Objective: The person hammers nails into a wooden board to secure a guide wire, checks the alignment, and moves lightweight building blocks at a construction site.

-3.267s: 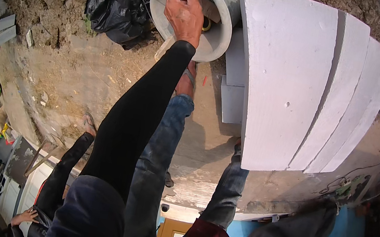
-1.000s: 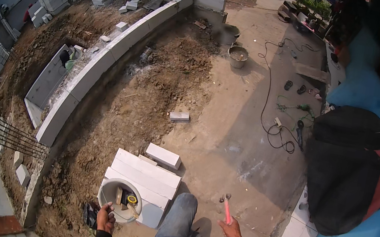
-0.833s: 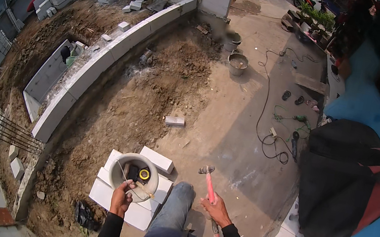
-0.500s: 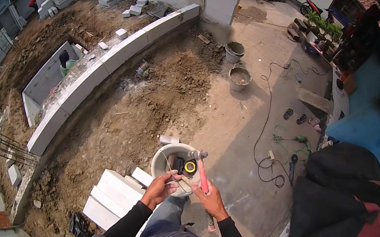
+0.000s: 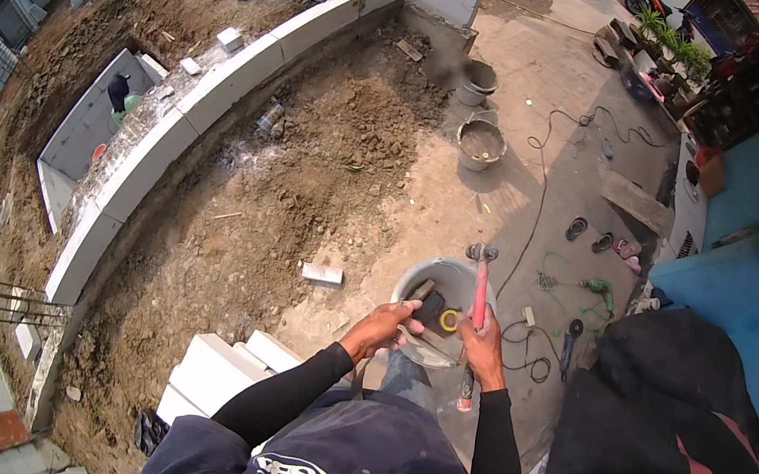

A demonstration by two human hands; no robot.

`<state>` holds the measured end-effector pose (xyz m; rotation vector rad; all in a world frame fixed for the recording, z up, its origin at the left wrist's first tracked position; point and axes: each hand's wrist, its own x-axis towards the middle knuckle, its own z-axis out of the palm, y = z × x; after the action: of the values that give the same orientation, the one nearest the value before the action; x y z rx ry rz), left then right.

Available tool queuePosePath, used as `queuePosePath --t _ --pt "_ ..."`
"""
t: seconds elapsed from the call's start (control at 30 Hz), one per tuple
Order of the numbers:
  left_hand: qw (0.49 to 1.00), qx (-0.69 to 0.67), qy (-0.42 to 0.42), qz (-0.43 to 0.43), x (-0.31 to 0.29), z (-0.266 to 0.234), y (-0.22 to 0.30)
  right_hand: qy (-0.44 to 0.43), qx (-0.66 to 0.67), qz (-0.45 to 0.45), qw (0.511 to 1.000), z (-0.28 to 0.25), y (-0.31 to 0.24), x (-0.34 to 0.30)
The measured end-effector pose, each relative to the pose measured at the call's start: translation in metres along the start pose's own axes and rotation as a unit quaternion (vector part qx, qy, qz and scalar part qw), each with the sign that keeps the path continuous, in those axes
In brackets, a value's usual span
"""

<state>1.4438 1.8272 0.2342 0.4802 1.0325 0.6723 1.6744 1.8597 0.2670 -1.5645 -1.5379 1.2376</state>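
Note:
My right hand (image 5: 483, 351) is closed around a hammer (image 5: 480, 290) with a pinkish-red handle. Its metal head points away from me, and a pink-tipped end sticks out below my fist. My left hand (image 5: 377, 329) is at the near left side of a grey bucket (image 5: 407, 281), its fingers curled together; what they hold is too small to make out. Inside the bucket lie a yellow ring-shaped roll (image 5: 449, 320), a black object (image 5: 431, 308) and a brownish piece (image 5: 422, 290). My hands partly cover the bucket's near rim.
White blocks (image 5: 218, 373) are stacked at near left; a single block (image 5: 322, 274) lies on the dirt. A curved block wall (image 5: 210, 106) runs along the left. Two mortar buckets (image 5: 481, 143) stand ahead. Cords, a green power tool (image 5: 597, 287) and a dark cover (image 5: 670, 431) are on the right.
The bucket and both my hands have shifted right, away from the block on the dirt. The hammer stays in my right hand and now stands more upright in view.

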Motion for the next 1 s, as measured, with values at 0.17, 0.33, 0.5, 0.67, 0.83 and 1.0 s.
queuePosePath --t 0.17,0.33,0.5,0.67,0.83,1.0 --pt "0.961 -0.075 0.268 0.011 -0.007 -0.116 -0.042 -0.01 0.143 0.094 0.985 -0.045 0.004 0.081" --pt "0.836 -0.263 0.481 0.035 -0.072 -0.168 -0.072 -0.008 0.169 0.157 0.973 -0.07 0.049 0.158" --pt "0.804 -0.289 0.519 0.004 -0.06 -0.145 -0.064 0.009 0.123 0.18 0.976 -0.086 0.089 0.236" --pt "0.813 -0.304 0.496 -0.017 0.013 -0.148 -0.01 0.072 0.113 0.188 0.973 -0.093 0.123 0.329" --pt "0.861 -0.245 0.444 -0.041 0.092 -0.207 0.045 0.115 0.097 0.213 0.965 -0.1 0.17 0.426" --pt "0.886 -0.197 0.416 -0.054 0.167 -0.223 0.125 0.162 0.017 0.23 0.959 -0.096 0.235 0.507"
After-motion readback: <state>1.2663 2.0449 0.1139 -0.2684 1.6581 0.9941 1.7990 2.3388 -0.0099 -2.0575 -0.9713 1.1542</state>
